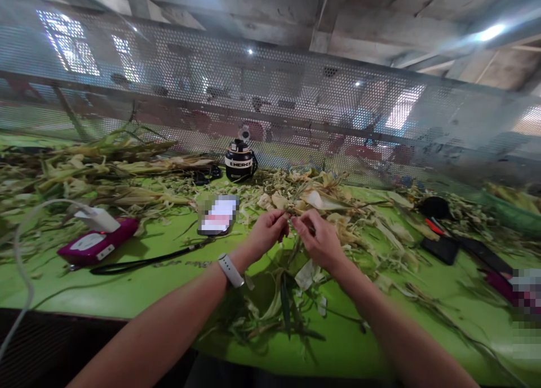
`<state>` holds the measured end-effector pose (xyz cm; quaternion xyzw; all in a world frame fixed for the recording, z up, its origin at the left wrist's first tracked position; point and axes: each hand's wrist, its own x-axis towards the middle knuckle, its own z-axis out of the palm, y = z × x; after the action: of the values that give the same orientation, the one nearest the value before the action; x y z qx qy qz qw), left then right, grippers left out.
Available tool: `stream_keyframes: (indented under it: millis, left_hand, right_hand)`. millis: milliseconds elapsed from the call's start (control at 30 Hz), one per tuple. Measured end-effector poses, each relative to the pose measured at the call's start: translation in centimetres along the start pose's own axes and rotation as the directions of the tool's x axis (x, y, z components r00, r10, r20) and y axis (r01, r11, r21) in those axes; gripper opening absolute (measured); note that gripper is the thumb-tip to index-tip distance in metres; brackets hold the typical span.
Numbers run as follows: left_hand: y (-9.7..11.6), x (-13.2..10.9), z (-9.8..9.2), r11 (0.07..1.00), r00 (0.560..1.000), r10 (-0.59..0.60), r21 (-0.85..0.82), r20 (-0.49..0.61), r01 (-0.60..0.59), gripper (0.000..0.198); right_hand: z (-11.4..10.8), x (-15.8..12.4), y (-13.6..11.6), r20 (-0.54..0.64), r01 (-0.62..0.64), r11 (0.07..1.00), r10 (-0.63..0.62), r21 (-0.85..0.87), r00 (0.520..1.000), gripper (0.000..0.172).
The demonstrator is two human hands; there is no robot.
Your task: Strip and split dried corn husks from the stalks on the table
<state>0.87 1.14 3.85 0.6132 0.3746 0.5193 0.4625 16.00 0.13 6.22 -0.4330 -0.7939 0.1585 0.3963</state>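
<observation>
My left hand [270, 231], with a pale band on its wrist, is closed in a pinch over the middle of the green table [160, 286]. Close beside it, my right hand [318, 238] is pinched too, its fingertips almost meeting the left ones. What lies between the fingertips is too small to make out. Below the hands hang or lie green and pale leaf strips [281, 298]; I cannot tell whether they join what I hold. Just beyond the hands is a heap of dry, husk-like leaves [323, 201].
A black jug marked ENERGY [239, 161] stands behind the heap. To the left lie a lit phone [217, 214], a purple power bank [99, 244] with a white plug and cable, and long stalks [127, 162]. A black flat object [440, 249] lies right. A perforated screen [287, 106] crosses the back.
</observation>
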Motion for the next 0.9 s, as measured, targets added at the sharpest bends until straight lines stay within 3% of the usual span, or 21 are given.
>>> stream_keyframes:
  millis: [67,167,300,600,700,800,900]
  left_hand:
    - [-0.1,0.0,0.1,0.999,1.0,0.012,0.039,-0.008,-0.012,0.028]
    - [0.0,-0.2,0.3,0.996,1.0,0.016,0.086,-0.022,-0.014,0.027]
    - [-0.1,-0.3,0.5,0.999,1.0,0.015,0.049,-0.016,-0.014,0.029]
    - [0.2,-0.5,0.6,0.959,0.985,-0.156,-0.227,0.08,0.17,0.03]
    - [0.5,-0.7,0.7,0.956,0.982,-0.183,-0.222,0.047,0.189,0.028]
    - [0.7,-1.1,0.7,0.976,0.983,-0.139,-0.152,0.119,0.156,0.059]
    - [0.7,-1.4,0.8,0.988,0.973,-0.093,-0.101,0.209,0.116,0.073]
  right_hand:
    - [0.1,0.0,0.1,0.073,0.032,0.992,-0.024,-0.119,0.997,0.029]
    - [0.5,0.1,0.3,0.131,0.057,0.991,-0.041,-0.119,0.991,0.03]
    - [0.7,0.1,0.5,0.135,0.078,0.996,-0.082,0.038,0.987,0.028]
    - [0.4,0.2,0.1,0.107,-0.114,0.939,0.083,0.324,0.991,0.026]
    - [0.1,0.6,0.0,0.131,-0.27,0.829,0.236,0.49,0.963,0.027]
    - [-0.3,0.8,-0.1,0.215,-0.388,0.623,0.337,0.68,0.917,0.029]
    - [-0.8,1.0,0.1,0.291,-0.438,0.418,0.372,0.796,0.882,0.027]
